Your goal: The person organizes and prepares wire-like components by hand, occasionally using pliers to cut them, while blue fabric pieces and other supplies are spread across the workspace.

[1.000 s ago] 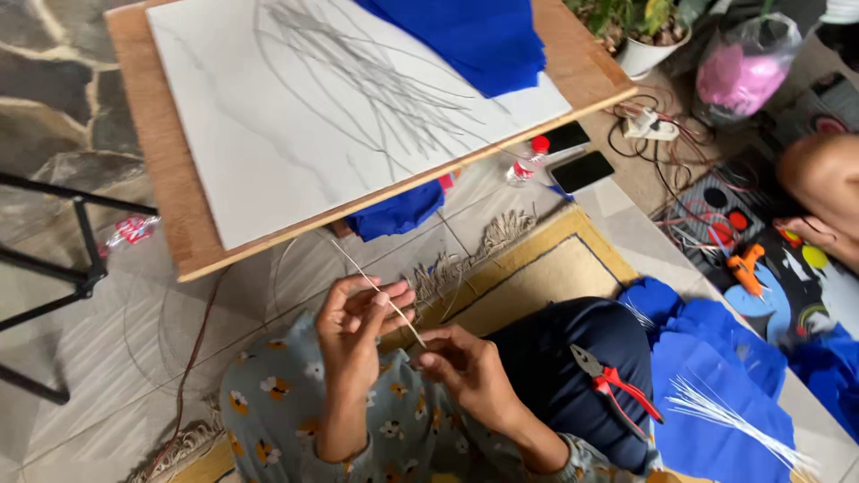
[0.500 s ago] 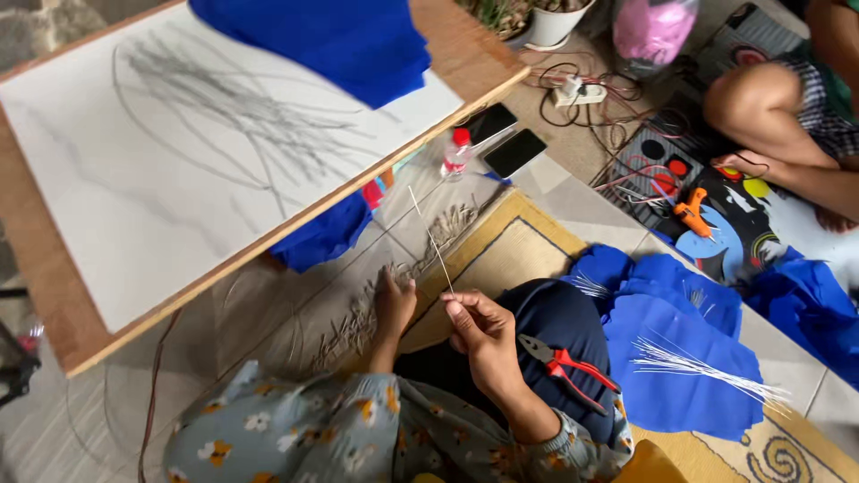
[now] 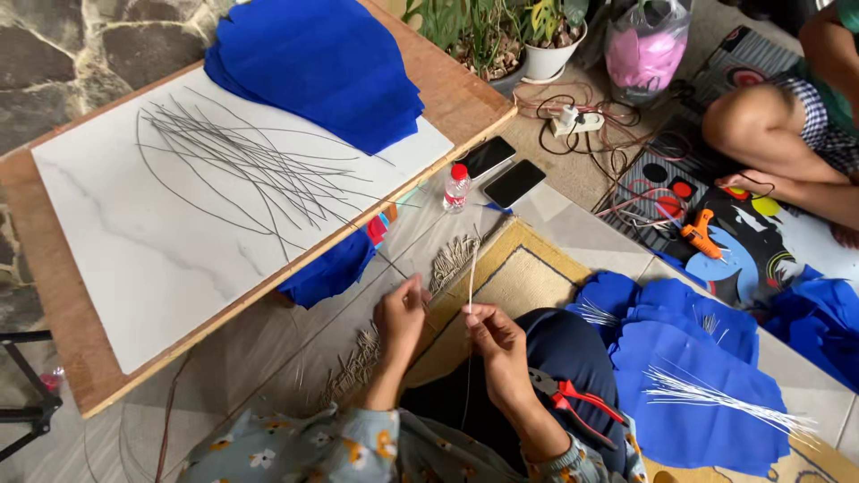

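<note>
Item log, as I read it from the head camera.

1. Left hand (image 3: 400,315), lower centre: fingers curled together, seemingly pinching a thin dark wire (image 3: 385,259) that runs up toward the bench; the grip itself I cannot tell for certain.
2. Right hand (image 3: 495,338), just beside it: fingers pressed together, pinching a pale thin stick (image 3: 471,273) held upright.
3. Bench (image 3: 107,385), upper left: white board carrying a loose spread of dark wires (image 3: 242,161), and a stack of blue paper sheets (image 3: 318,67).
4. Red-handled pliers (image 3: 573,398) on my lap, untouched.
5. Lower right: blue sheets (image 3: 689,358) with a bundle of white sticks (image 3: 716,398) lying on them.

Progress, by my judgement: many wires and sticks lie unused, so much is left.
</note>
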